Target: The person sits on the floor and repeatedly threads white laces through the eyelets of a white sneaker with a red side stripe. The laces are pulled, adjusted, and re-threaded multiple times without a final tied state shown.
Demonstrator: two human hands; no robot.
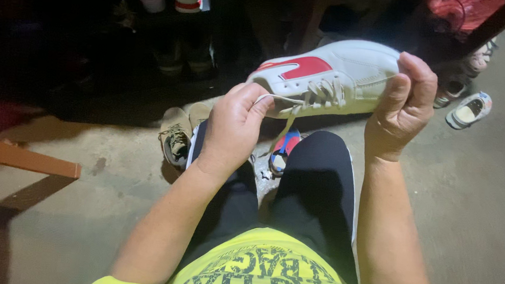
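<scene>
Above the knees, white sneaker (336, 76), right hand (404, 106) fingers clamped round its heel, left hand (234, 125) fingers pinching its lace (292, 100)

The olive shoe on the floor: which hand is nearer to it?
Left. The left hand pulls a lace just right of the olive shoe; the right hand grips the white sneaker heel, farther away.

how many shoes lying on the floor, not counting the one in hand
3, perhaps more in the dark: an olive shoe by the left knee, a blue-red shoe between the knees, a small pale shoe far right.
</scene>
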